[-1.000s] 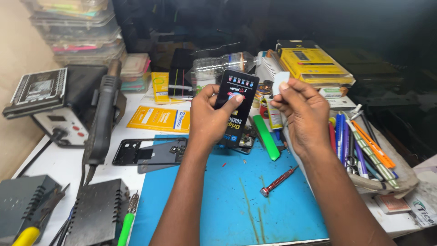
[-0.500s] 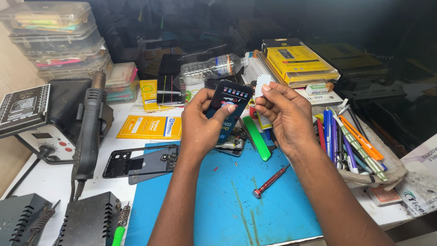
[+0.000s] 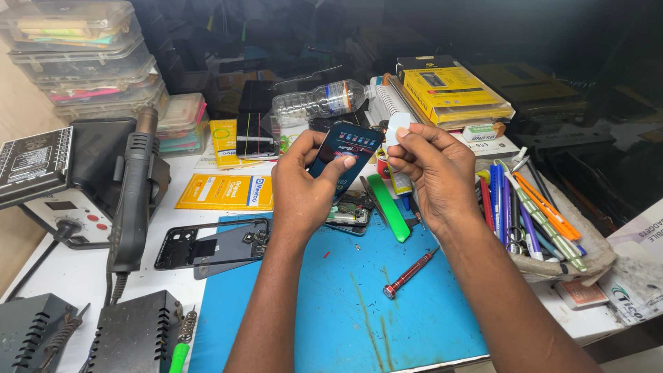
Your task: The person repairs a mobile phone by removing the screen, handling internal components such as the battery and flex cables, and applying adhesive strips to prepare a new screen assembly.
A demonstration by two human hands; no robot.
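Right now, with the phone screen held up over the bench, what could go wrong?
1. The left hand holds the phone screen only by its edges; it might slip onto the open phone body below.
2. The right hand pinches a small white piece; it could drop among the pens.

The left hand holds a dark phone screen upright; beside that grip, the right hand pinches a white tab.
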